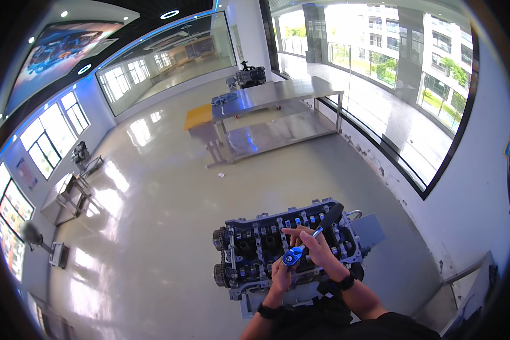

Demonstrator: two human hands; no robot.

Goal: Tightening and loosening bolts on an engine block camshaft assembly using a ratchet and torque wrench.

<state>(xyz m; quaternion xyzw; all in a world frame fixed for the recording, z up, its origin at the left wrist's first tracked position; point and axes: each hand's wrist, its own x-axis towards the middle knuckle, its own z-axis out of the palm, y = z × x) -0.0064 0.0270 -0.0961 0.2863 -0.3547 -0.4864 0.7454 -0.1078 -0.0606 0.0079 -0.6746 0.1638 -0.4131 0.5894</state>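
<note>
A ratchet wrench (317, 232) with a shiny head and a black grip slants over the engine's cylinder head (269, 252). My left hand (280, 277) is closed around the tool just below its ratchet head. Crossing the shaft is my right hand (321, 253), its fingers stretched out to the left and the tool lying against it. Whether those fingers press on the shaft is hard to make out. Camshafts with bright lobes run along the cylinder head, and two dark round sprockets (218, 276) sit at its left end.
A grey plate (370, 231) juts out at the engine's right. Ahead stands a steel two-level table (283, 93), with another engine (249, 76) behind it and a yellow panel (198, 117) at its left. Large windows line the right wall; a bench (68, 192) stands far left.
</note>
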